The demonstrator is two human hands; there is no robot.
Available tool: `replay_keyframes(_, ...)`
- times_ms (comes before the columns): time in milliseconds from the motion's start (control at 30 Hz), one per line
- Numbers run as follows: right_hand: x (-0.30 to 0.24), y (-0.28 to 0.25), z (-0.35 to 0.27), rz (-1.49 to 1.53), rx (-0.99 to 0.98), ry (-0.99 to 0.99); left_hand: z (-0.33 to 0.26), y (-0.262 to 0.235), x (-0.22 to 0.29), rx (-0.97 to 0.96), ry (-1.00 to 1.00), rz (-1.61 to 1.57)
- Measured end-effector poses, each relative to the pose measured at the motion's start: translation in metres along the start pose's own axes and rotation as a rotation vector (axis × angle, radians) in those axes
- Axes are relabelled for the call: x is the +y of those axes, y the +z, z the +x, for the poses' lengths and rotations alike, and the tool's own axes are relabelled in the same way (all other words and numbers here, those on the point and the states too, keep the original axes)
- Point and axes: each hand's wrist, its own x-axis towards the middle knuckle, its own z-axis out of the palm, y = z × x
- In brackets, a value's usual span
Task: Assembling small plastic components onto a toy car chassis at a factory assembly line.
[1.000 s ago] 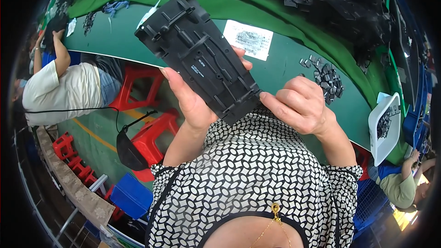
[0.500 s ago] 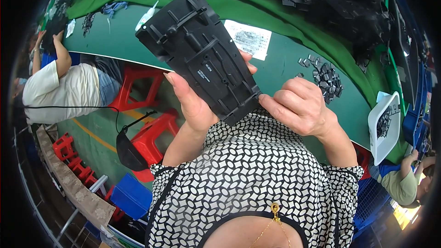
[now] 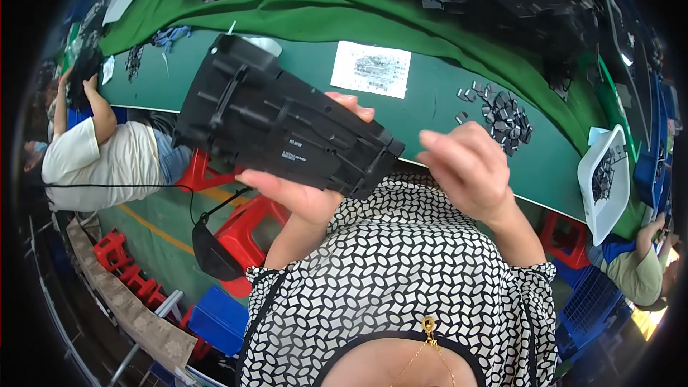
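My left hand [image 3: 301,199] grips a black moulded plastic part [image 3: 276,125], its thumb along the near edge and its fingertips at the far edge. The part is long, with ribs and raised channels on the side facing up; it narrows to the right. Just off that narrow end is my right hand [image 3: 469,172], slightly blurred, its fingers loosely bent and apart, with nothing visible in them. Beyond the right hand, many small dark clips [image 3: 507,118] lie in a loose pile on the green table [image 3: 430,109].
A printed sheet [image 3: 371,69] lies behind the part. Black parts [image 3: 502,0] are heaped on green cloth [image 3: 322,14] at the back. A white bin [image 3: 615,208] holds small pieces at right. Red stools [image 3: 247,233] stand below left. Other people [image 3: 107,150] sit at both sides.
The black part has turned anticlockwise and its wide end has swung left and nearer. My right hand has come off its narrow end, and its fingers have loosened.
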Motion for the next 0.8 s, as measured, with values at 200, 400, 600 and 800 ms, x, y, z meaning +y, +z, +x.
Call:
replay_keyframes(200, -0.021, 0.003, -0.009, 0.709, -0.121, 0.953, -0.001, 0.002, -0.003, -0.180, 0.065, 0.013)
replay_keyframes(400, -0.019, 0.014, -0.017, 0.765, -0.164, 0.974, -0.009, 0.010, -0.007, -0.140, 0.073, 0.217)
replay_keyframes(600, -0.022, 0.013, -0.015, 0.716, -0.165, 0.901, -0.010, 0.015, -0.006, -0.189, 0.072, 0.269)
replay_keyframes(800, -0.022, 0.011, -0.015, 0.740, -0.187, 0.898, -0.011, 0.012, -0.008, -0.198, 0.060, 0.260)
